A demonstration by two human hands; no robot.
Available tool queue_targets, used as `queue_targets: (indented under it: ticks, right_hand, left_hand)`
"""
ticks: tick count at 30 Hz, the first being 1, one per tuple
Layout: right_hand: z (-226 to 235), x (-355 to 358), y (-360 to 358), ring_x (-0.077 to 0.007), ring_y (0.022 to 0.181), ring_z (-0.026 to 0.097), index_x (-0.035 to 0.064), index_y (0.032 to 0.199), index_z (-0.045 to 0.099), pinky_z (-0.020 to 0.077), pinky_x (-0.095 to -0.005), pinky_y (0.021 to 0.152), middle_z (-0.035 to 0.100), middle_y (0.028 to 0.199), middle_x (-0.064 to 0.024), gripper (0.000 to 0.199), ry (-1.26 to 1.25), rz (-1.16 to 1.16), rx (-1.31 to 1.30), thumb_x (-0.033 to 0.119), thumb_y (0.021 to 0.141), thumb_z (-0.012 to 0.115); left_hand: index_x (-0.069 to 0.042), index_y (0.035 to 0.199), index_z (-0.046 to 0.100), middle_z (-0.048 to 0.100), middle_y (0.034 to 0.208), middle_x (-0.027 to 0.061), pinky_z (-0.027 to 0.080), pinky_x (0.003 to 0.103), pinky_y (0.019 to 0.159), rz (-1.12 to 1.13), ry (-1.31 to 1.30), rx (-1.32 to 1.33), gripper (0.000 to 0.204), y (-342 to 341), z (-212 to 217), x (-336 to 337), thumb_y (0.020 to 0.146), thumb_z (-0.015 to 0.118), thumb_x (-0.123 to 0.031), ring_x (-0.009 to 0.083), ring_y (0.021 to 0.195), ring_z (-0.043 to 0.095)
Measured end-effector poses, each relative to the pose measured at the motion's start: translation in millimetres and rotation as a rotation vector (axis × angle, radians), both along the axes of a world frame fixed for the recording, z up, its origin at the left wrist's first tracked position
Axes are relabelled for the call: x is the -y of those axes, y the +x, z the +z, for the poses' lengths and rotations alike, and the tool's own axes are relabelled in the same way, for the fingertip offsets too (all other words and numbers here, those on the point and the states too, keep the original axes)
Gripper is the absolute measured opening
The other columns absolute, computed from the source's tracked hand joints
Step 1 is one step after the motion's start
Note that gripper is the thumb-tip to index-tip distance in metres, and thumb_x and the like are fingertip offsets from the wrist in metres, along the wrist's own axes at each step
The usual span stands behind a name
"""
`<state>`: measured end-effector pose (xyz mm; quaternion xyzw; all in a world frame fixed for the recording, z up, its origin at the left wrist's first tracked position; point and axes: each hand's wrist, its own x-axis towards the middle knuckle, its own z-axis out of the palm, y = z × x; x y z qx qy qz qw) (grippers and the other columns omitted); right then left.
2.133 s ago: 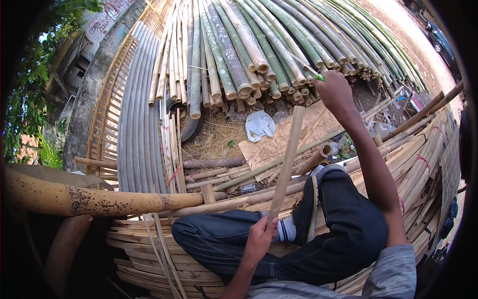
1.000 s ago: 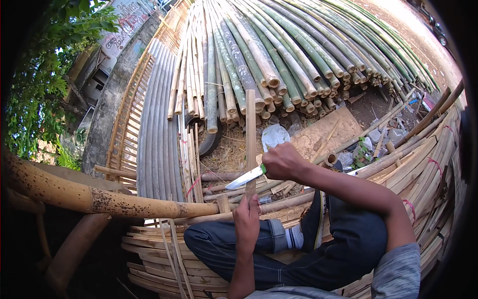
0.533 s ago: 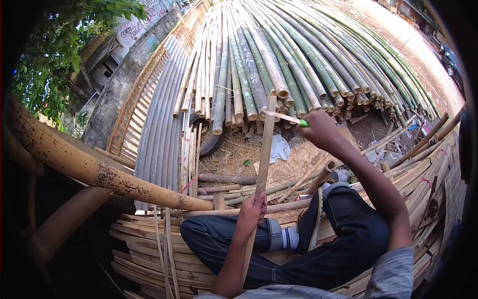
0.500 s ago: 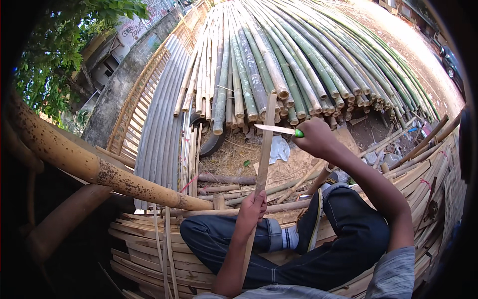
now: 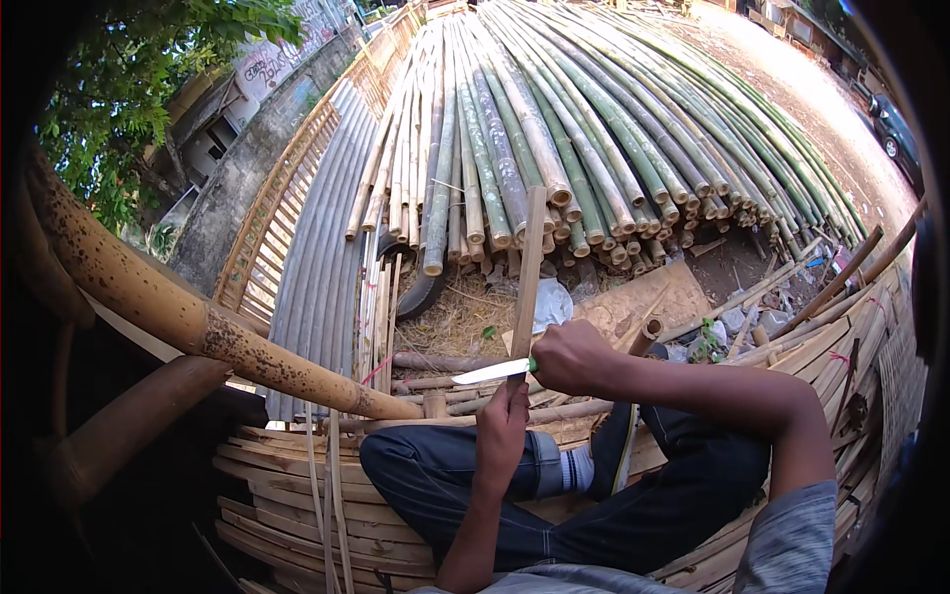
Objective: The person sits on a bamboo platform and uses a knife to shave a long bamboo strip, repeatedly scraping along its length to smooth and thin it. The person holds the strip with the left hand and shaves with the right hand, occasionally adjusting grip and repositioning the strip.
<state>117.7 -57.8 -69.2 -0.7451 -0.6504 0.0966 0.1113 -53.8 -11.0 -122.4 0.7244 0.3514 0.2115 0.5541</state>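
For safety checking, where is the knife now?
In the head view, the right hand holds the knife near the centre, across the strip, above the left hand.

Open-air bamboo work yard: pole stack (image 5: 594,129), split strips (image 5: 277,480), knife (image 5: 487,373) at slat (image 5: 529,262) (dirt ground (image 5: 863,163), leafy tree (image 5: 119,139) beyond).

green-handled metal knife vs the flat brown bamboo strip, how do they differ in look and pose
The green-handled metal knife has a shiny, pointed blade; the flat brown bamboo strip is dull and blunt-ended. The knife lies nearly level across the view, while the strip stands nearly upright. The knife is in the right hand, the strip in the left hand. Both are narrow and gripped.
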Motion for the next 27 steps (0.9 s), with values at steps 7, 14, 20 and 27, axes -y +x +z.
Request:
queue_targets:
  ticks: [7,14,20,27]
  right_hand:
    - [9.6,-15.2,19.7,-0.036,0.054,0.065,0.0024,0.06,0.064,0.0485,-0.0446,0.045,0.06,0.057,-0.0205,0.022,0.11,0.01,0.094,0.018,0.074,0.059]
    - [62.2,-1.4,176.4,-0.0393,0.073,0.067,-0.0047,0.079,0.067,0.0535,-0.0482,0.068,0.065,0.075,-0.0246,0.029,0.311,-0.859,0.161,0.022,0.085,0.055]
    - [13.0,17.5,135.3,-0.0431,0.078,0.063,-0.0028,0.075,0.066,0.0488,-0.0508,0.072,0.063,0.075,-0.0269,0.031,0.3,-0.651,-0.149,0.027,0.082,0.061]
    - [4.2,3.6,57.4,-0.037,0.062,0.064,0.0041,0.068,0.067,0.0521,-0.0474,0.061,0.063,0.065,-0.0183,0.024,0.12,-0.083,0.06,0.026,0.076,0.061]
  left_hand:
    - [-0.001,0.081,0.053,0.044,0.057,-0.0017,0.033,0.024,0.047,0.014,-0.333,0.126,0.034,-1.0,7.1,-6.0,0.099,0.052,-0.03,0.0042,0.053,0.04]
    - [-0.007,0.079,0.049,0.04,0.058,-0.0057,0.025,0.02,0.041,-0.107,-0.528,-0.031,0.033,-29.9,6.7,23.0,0.1,0.051,-0.033,0.0015,0.047,0.033]
    - [-0.01,0.084,0.047,0.033,0.058,-0.0071,0.019,0.018,0.038,-0.185,-0.8,0.054,0.031,-24.0,-10.1,0.1,0.1,0.049,-0.036,0.0007,0.044,0.026]
    - [-0.01,0.084,0.048,0.035,0.059,-0.007,0.019,0.018,0.039,-0.12,-0.711,0.132,0.03,-8.6,10.3,-25.2,0.1,0.05,-0.036,0.0002,0.044,0.028]
